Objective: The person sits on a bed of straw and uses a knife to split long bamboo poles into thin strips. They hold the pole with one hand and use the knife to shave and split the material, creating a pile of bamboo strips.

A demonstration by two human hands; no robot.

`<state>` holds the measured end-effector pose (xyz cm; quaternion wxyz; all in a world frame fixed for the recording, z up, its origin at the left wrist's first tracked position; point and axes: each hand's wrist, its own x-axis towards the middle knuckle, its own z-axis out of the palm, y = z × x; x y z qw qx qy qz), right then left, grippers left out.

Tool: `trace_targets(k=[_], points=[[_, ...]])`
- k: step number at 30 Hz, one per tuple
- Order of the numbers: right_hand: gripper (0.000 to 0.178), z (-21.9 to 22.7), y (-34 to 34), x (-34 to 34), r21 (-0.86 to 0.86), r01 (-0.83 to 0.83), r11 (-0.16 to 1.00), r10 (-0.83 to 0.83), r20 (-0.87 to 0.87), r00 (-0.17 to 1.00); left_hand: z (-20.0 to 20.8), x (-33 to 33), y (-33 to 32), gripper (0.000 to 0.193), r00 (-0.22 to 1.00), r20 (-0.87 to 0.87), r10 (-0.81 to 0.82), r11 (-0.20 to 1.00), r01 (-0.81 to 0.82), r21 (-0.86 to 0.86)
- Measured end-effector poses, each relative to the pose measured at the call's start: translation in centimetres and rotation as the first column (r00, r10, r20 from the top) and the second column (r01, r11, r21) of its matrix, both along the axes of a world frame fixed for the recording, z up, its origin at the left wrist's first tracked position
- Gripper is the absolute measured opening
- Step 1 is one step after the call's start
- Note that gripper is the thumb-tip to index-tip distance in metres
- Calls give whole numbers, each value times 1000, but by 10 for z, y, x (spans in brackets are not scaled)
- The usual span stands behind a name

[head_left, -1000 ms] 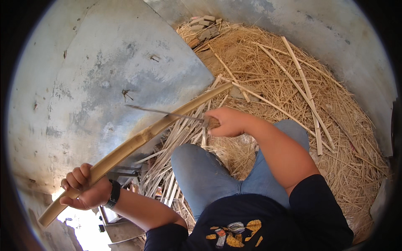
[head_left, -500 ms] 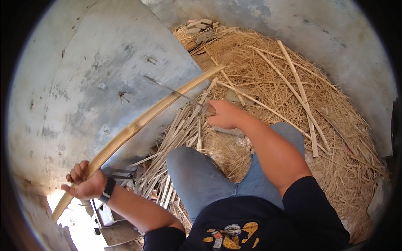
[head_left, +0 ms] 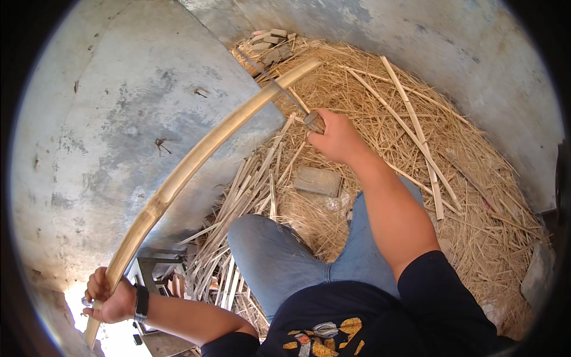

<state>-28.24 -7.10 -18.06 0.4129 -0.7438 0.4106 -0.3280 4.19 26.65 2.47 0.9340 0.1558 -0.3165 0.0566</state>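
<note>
A long split bamboo strip (head_left: 205, 144) slants from the lower left up to the top middle, its pale hollow side and one joint showing. Near its lower end my left hand (head_left: 110, 296) is closed around it, with a dark band on the wrist. My right hand (head_left: 337, 137) grips the short wooden handle of a knife (head_left: 313, 122). The thin, dark blade, slightly blurred, points up and to the left and crosses the strip close to its far end. Whether the edge bites into the bamboo I cannot tell.
Straw-like bamboo shavings (head_left: 380, 143) cover the floor, with several long strips (head_left: 410, 113) lying on them. A brick (head_left: 318, 181) lies beyond my knees. Thin slats (head_left: 250, 184) are heaped by the grey wall (head_left: 119, 119). Broken bricks (head_left: 273, 41) are stacked at the back.
The bamboo strip's far end has risen, and my left hand has moved lower. My right hand has moved up and right with the knife, whose blade points more steeply upward. The brick shows more fully.
</note>
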Motion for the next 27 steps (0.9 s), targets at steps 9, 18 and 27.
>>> trace_targets(k=[9, 18, 27], points=[[37, -1, 29, 21, -219, -373, 902, 386, 19, 922, 14, -12, 10, 33, 1000, 29, 0, 1000, 0, -5], [38, -18, -8, 13, 19, 83, 996, -85, 167, 982, 14, -19, 35, 36, 992, 113, -65, 998, 67, -19], [30, 4, 38, 28, -199, -415, 888, 404, -96, 910, 2, -17, 9, 33, 985, 96, -143, 988, 137, 68]])
